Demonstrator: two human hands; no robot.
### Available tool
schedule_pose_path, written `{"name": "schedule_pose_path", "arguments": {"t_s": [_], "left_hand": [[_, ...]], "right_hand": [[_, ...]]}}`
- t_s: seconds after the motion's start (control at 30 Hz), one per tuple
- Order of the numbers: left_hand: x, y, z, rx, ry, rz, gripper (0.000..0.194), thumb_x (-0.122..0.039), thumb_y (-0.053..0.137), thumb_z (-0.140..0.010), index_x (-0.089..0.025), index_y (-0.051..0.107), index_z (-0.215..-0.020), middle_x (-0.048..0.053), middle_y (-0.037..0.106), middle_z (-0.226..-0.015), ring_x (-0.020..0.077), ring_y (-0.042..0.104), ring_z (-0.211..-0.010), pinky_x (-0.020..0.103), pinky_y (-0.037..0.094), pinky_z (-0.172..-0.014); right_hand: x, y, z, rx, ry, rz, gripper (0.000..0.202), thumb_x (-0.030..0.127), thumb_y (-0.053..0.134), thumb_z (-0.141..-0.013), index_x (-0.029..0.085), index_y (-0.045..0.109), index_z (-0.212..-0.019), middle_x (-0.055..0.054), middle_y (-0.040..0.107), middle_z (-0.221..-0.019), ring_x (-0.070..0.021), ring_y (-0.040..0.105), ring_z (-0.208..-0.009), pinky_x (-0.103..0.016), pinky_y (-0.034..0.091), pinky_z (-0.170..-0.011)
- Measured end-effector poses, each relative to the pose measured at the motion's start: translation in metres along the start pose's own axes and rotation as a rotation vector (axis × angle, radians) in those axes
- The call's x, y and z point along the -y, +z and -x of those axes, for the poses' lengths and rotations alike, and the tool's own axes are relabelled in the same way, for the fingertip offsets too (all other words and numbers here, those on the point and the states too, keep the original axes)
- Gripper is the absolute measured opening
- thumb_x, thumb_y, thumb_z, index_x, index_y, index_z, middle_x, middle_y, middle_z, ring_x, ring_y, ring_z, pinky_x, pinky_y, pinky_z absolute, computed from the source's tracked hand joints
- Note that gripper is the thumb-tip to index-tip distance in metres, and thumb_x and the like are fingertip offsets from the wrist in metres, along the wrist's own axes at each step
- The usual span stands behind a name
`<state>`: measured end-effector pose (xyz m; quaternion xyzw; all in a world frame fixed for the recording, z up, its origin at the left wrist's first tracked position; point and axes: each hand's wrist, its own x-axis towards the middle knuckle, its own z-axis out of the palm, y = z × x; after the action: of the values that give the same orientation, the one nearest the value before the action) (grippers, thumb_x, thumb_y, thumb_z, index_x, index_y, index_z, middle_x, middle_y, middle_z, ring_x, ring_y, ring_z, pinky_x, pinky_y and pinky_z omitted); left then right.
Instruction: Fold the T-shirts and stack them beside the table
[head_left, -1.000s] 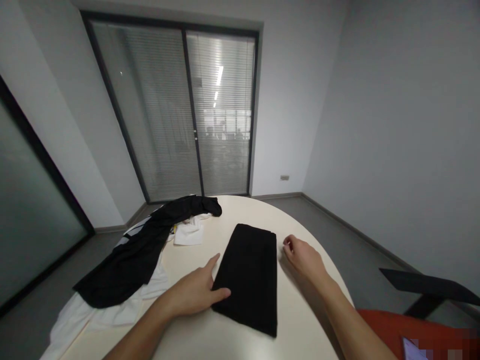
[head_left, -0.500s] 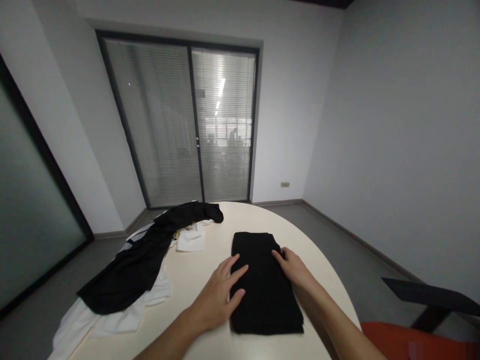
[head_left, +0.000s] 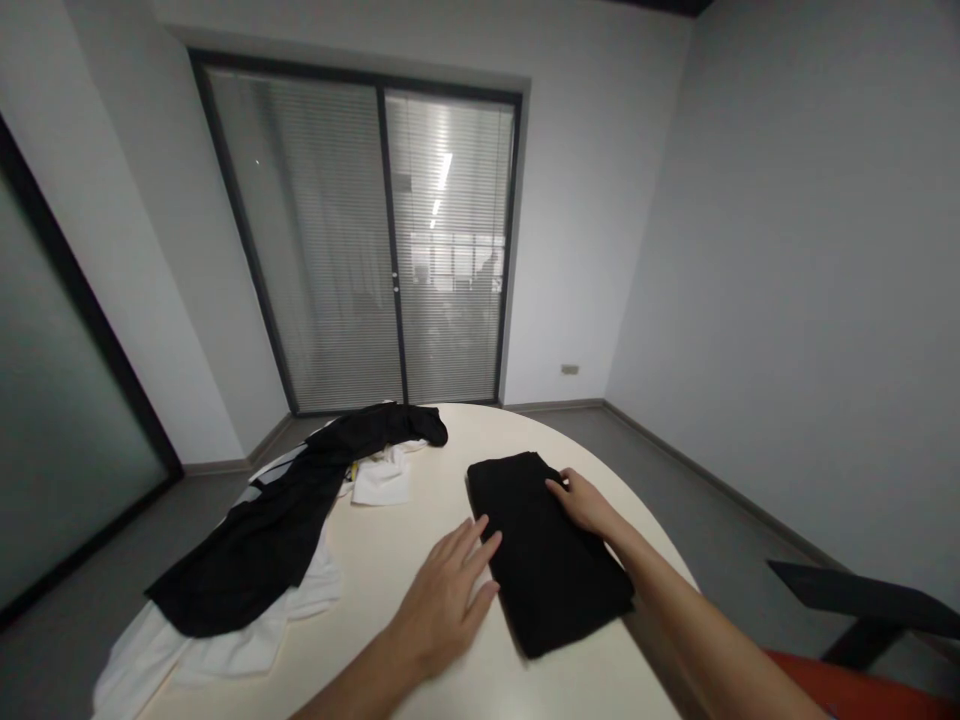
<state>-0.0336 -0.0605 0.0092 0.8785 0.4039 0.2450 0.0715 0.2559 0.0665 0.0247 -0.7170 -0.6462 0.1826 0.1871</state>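
A folded black garment (head_left: 546, 550) lies as a flat rectangle on the pale round table, turned at a slant. My right hand (head_left: 589, 503) grips its far right edge, thumb on top and the other fingers partly hidden at the side. At the left edge is my left hand (head_left: 450, 590), its fingers spread and the fingertips at the cloth's border. It holds nothing. What kind of garment it is, I cannot tell from the fold.
On the left of the table (head_left: 382, 570), a loose black garment (head_left: 255, 550) lies over white clothes (head_left: 232, 650). A small white folded cloth (head_left: 381, 480) is beside them. A chair with a black armrest (head_left: 862, 597) and red seat stands at the right.
The folded black garment has turned counterclockwise, its near end swinging right. My right hand has moved slightly away from me with it; my left hand has shifted a little right.
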Motion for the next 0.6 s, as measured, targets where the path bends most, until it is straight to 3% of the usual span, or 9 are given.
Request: {"name": "schedule_pose_path", "arguments": {"t_s": [0.17, 0.3, 0.6], "left_hand": [[0.018, 0.016, 0.000, -0.068, -0.131, -0.100, 0.048, -0.041, 0.038, -0.104, -0.024, 0.045, -0.148, 0.007, 0.041, -0.157, 0.0269, 0.037, -0.145, 0.050, 0.038, -0.117], [0.024, 0.024, -0.001, -0.050, -0.217, -0.111, 0.047, -0.043, 0.039, -0.103, -0.021, 0.052, -0.142, 0.009, 0.046, -0.154, 0.0275, 0.041, -0.143, 0.050, 0.039, -0.116], [0.030, 0.029, -0.001, 0.005, -0.234, -0.067, 0.045, -0.043, 0.043, -0.101, -0.021, 0.055, -0.138, 0.010, 0.045, -0.154, 0.0296, 0.038, -0.144, 0.053, 0.040, -0.116]], "right_hand": [[-0.019, -0.019, -0.054, -0.035, 0.026, 0.180, 0.037, 0.038, 0.054, -0.097, 0.011, 0.062, -0.122, -0.017, 0.069, -0.122, -0.0264, 0.065, -0.110, -0.029, 0.046, -0.088], [-0.032, -0.030, -0.090, -0.042, 0.052, 0.209, 0.036, 0.034, 0.055, -0.096, 0.010, 0.064, -0.122, -0.019, 0.068, -0.124, -0.0283, 0.065, -0.113, -0.030, 0.046, -0.090], [-0.052, -0.037, -0.137, -0.115, 0.166, 0.231, 0.037, 0.038, 0.048, -0.100, 0.014, 0.063, -0.124, -0.019, 0.068, -0.121, -0.0293, 0.065, -0.113, -0.037, 0.049, -0.088]]}}
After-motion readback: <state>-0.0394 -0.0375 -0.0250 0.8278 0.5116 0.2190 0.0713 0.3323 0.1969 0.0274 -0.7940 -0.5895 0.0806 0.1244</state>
